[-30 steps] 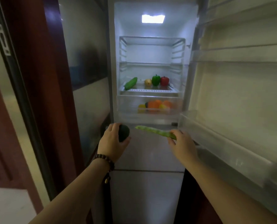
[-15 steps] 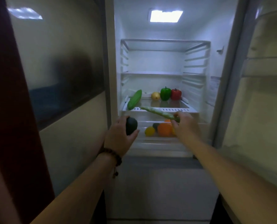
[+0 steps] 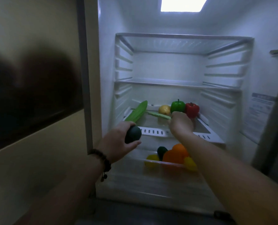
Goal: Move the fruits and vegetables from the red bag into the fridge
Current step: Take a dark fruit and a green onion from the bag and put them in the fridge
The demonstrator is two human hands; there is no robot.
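We step closer to fridge. Right hand (image 3: 181,123) carries pea pod (image 3: 159,115) in over shelf (image 3: 153,132); left hand (image 3: 118,142) lifts avocado (image 3: 133,134) toward shelf edge.

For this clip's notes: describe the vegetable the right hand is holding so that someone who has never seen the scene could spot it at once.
Look into the open fridge at the lowest glass shelf, where produce lines the back. The right hand reaches over that shelf, pinching a pea pod. It is thin, flat and pale green, unlike the broader cucumber to its left and the round yellow fruit behind it.
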